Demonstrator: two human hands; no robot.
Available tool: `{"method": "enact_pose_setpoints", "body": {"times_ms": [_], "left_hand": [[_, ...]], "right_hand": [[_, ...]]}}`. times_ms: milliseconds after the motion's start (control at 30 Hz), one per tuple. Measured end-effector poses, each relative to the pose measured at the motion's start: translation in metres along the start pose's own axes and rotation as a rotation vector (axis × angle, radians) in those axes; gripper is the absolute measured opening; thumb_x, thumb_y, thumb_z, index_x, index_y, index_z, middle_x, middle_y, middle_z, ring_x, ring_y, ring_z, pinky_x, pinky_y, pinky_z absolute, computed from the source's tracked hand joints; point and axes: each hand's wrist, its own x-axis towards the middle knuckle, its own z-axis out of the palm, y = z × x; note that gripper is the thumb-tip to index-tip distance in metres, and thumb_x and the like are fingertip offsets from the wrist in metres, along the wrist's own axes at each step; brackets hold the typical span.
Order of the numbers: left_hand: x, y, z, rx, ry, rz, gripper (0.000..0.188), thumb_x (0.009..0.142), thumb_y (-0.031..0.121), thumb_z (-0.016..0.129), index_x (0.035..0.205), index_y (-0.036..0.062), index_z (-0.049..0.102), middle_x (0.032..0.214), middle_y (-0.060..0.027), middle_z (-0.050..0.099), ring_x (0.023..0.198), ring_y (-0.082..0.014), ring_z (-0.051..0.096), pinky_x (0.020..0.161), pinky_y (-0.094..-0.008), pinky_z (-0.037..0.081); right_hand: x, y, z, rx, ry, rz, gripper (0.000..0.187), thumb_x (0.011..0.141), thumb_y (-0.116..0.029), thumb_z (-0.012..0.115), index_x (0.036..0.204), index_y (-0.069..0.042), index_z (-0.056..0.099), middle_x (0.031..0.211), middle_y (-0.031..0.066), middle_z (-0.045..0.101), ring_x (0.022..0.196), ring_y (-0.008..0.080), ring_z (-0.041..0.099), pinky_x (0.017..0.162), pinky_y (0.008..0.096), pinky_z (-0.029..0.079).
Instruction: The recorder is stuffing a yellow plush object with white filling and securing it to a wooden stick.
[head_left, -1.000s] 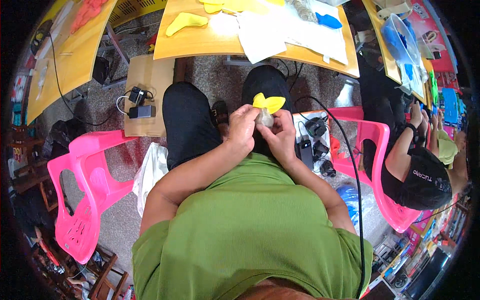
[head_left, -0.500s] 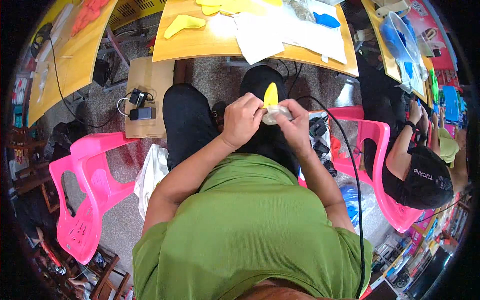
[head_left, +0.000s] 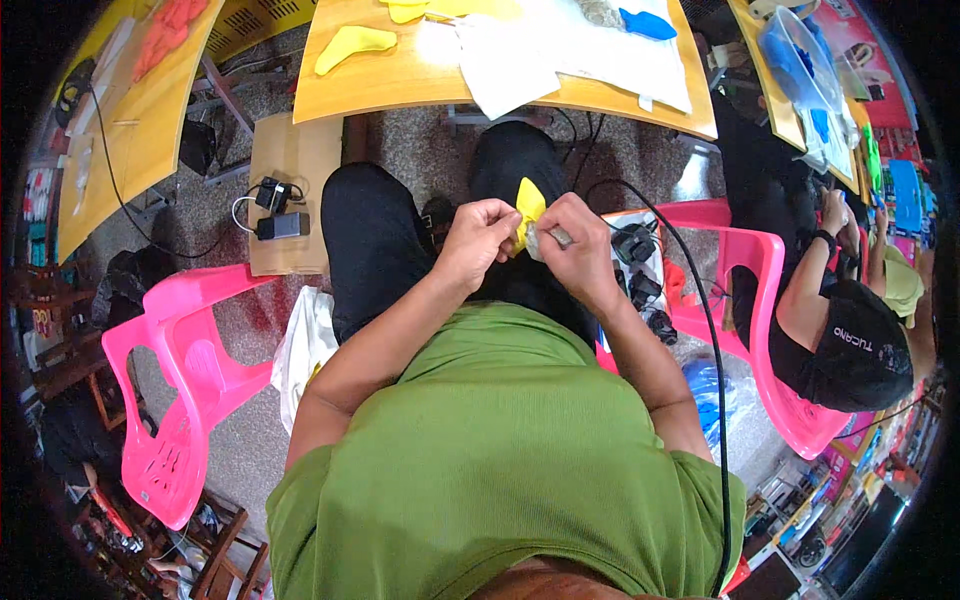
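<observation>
Above my lap, my left hand (head_left: 478,238) pinches the edge of a small yellow pointed piece (head_left: 530,200), which looks like soft cloth. Its tip points up and away from me. My right hand (head_left: 578,248) is closed beside it, fingers bent around a pale, whitish wad (head_left: 545,238) pressed against the lower part of the yellow piece. Whether the wad is stuffing or thin plastic I cannot make out. My fingers hide part of both.
Ahead stands a wooden table (head_left: 400,88) with another yellow piece (head_left: 354,48), white sheets (head_left: 510,75) and a blue piece (head_left: 648,24). Pink chairs (head_left: 190,400) flank me. A black cable (head_left: 718,400) runs down my right side. Another person (head_left: 850,340) sits at the right.
Both hands have come a little closer together. The right hand has turned and curled over the pale wad, which shows less now. The yellow piece has shifted slightly left and down.
</observation>
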Motion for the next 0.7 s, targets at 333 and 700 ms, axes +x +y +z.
{"method": "enact_pose_setpoints", "body": {"times_ms": [333, 700], "left_hand": [[0.008, -0.017, -0.003, -0.146, -0.091, -0.038, 0.017, 0.090, 0.019, 0.054, 0.076, 0.0102, 0.055, 0.063, 0.0045, 0.051, 0.053, -0.0046, 0.044, 0.050, -0.0203, 0.037], [0.016, -0.021, -0.005, -0.025, -0.157, 0.111, 0.022, 0.093, 0.021, 0.049, 0.075, 0.0093, 0.052, 0.064, 0.0054, 0.049, 0.056, -0.0042, 0.043, 0.053, -0.0204, 0.037]], "right_hand": [[-0.006, -0.002, 0.004, -0.352, -0.033, -0.019, 0.010, 0.067, -0.008, 0.068, 0.073, -0.007, 0.060, 0.071, 0.0082, 0.054, 0.064, 0.0260, 0.058, 0.052, 0.0351, 0.046], [-0.008, 0.023, 0.004, 0.436, -0.121, 0.531, 0.008, 0.078, -0.006, 0.063, 0.080, 0.001, 0.062, 0.071, 0.0030, 0.060, 0.062, 0.0090, 0.054, 0.057, 0.0234, 0.044]]}}
